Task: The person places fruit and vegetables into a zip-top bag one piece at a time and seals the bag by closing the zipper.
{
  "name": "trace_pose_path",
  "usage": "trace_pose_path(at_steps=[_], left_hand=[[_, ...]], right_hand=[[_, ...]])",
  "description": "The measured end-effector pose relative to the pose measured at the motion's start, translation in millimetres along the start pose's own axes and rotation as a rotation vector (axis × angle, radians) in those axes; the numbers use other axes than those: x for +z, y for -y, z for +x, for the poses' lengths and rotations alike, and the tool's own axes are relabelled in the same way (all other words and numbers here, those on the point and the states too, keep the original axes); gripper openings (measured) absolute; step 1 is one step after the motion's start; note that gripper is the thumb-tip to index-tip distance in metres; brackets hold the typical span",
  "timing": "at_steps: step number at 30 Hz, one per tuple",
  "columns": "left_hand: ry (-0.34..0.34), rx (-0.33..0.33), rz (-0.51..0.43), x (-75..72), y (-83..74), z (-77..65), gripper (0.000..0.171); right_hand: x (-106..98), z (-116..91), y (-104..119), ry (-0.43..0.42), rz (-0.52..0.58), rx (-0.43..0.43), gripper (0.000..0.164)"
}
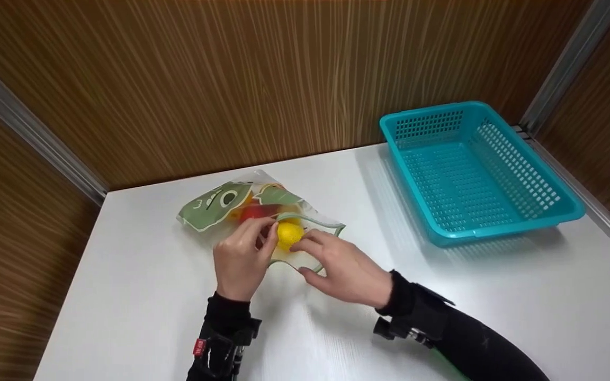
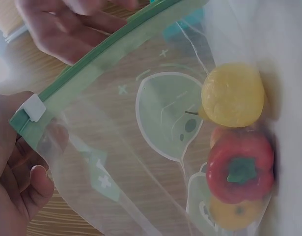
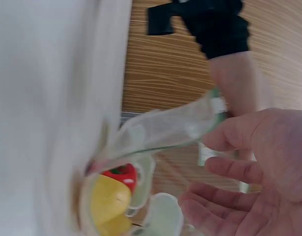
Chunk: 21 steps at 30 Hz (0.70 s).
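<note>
A clear slider zip bag (image 1: 207, 206) with green cartoon prints lies on the white table, its mouth facing the hands. My left hand (image 1: 244, 256) pinches one end of the bag's green zip edge, beside the white slider (image 2: 34, 108). My right hand (image 1: 344, 264) is at the mouth, fingers loosely bent and thumb by the lower edge; no item shows in its grip. Inside the bag sit a yellow fruit (image 2: 234, 96) with a short dark stem, a red bell pepper (image 2: 241, 164) and an orange-yellow round fruit (image 2: 236, 214).
To the right on the white table (image 1: 125, 296) stands a turquoise plastic basket (image 1: 501, 233) with perforated walls and nothing in it. Wood-grain panels (image 1: 231, 79) rise behind the table and on both sides.
</note>
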<state>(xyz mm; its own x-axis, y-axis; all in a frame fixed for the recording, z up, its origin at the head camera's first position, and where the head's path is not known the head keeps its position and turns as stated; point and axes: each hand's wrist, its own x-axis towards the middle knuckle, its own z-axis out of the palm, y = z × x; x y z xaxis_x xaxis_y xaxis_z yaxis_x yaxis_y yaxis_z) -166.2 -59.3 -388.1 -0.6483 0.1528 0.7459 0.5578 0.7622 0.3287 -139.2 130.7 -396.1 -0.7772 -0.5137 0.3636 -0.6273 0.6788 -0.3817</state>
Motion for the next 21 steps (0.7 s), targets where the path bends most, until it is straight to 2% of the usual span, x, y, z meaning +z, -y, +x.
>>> trace_pose_path(at_steps=[5, 9, 14, 18, 21], left_hand=[[0.013, -0.026, -0.004, -2.8, -0.2, 1.4, 0.012], [-0.003, -0.027, -0.006, -4.0, 0.3, 3.4, 0.012], [-0.005, -0.030, -0.005, -5.4, 0.7, 5.0, 0.012], [0.002, -0.032, -0.009, -6.5, 0.7, 4.0, 0.013], [-0.002, -0.029, -0.017, -7.2, 1.5, 3.4, 0.014]], right_hand=[[-25.5, -4.3, -11.2, -0.106, 0.036, 0.016, 0.029], [-35.5, -3.8, -33.6, -0.148, 0.007, 0.089, 0.029], [-33.0, -1.9, -57.7, -0.084, -0.090, 0.179, 0.036], [-24.3, -2.4, -66.6, -0.017, -0.150, 0.174, 0.040], [-18.6, -2.7, -68.7, -0.006, -0.170, 0.157, 0.042]])
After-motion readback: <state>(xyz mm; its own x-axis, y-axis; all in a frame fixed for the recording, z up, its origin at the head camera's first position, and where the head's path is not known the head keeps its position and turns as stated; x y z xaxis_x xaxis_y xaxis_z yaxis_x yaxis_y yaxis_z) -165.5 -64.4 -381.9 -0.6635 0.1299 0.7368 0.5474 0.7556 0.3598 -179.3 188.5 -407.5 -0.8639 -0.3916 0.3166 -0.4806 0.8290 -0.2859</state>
